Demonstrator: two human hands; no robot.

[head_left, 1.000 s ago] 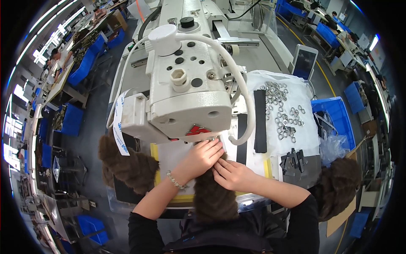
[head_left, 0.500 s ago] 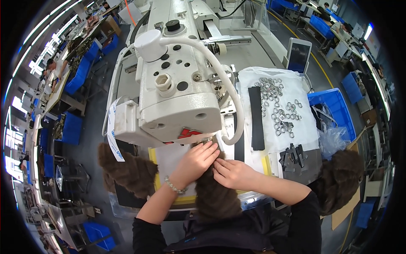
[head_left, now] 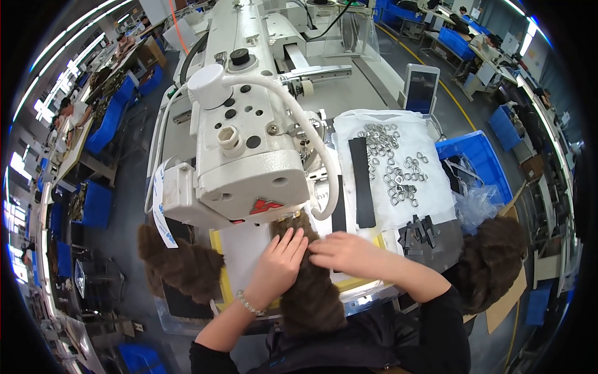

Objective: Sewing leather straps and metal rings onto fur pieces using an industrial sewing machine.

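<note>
A long strip of dark brown fur [head_left: 311,305] runs from under the sewing machine head [head_left: 249,177] toward my body. My left hand [head_left: 283,262] lies flat on its left part, fingers stretched forward and close together. At the strip's right edge, my right hand [head_left: 342,252] has its fingers bent and drawn together on the fur, close to the left fingertips; its thumb is mostly hidden. The far end of the strip is beneath the machine head, where the needle area cannot be seen. A white work plate with yellow edging [head_left: 243,249] lies under the fur.
To the right, metal rings [head_left: 402,177] lie on a white cloth [head_left: 430,206] beside a black strip [head_left: 361,184]. Short black pieces [head_left: 418,232] sit nearer. Brown fur piles flank me, left [head_left: 180,265] and right [head_left: 495,265]. A blue bin [head_left: 483,156] and control screen [head_left: 421,90] stand farther right.
My hands have drawn back a little from the machine head, and the right has lifted slightly from beside the left. More fur shows ahead of my fingers. The whole view has shifted slightly.
</note>
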